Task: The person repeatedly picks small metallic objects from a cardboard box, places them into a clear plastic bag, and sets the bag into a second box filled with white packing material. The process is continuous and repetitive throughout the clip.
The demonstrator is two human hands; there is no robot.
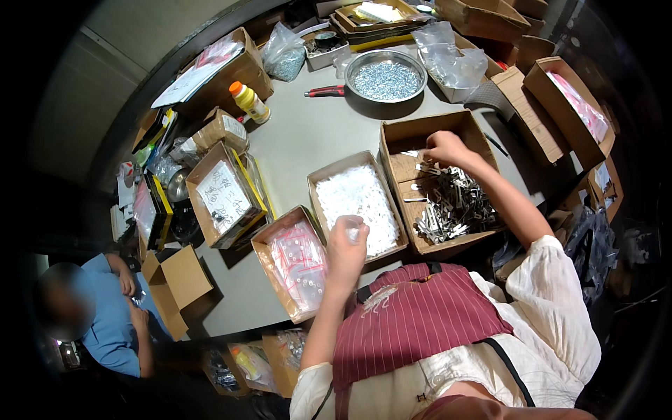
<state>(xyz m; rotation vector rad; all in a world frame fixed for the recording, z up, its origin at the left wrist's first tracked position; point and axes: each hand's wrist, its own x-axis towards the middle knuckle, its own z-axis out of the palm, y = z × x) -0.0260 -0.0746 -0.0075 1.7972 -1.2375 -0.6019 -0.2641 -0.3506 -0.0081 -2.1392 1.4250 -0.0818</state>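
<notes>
My left hand (345, 253) is closed around a small translucent plastic piece (354, 225), whose exact kind I cannot make out. It is over the near edge of a cardboard box of small white pieces (360, 199). Further right, my right hand (448, 149) reaches into a larger cardboard box (402, 171), fingers bent down and together at its far side. What those fingers hold, if anything, is hidden. Slim silvery metal pieces (455, 210) lie heaped in that box, mostly in its near right half, with a few loose ones near my fingertips.
Left of the white pieces stands a box of small clear bags (297, 262). A metal bowl of shiny small parts (386, 78), a red-handled tool (325, 92) and a yellow bottle (250, 103) are farther back. Another person (115, 308) sits at the left.
</notes>
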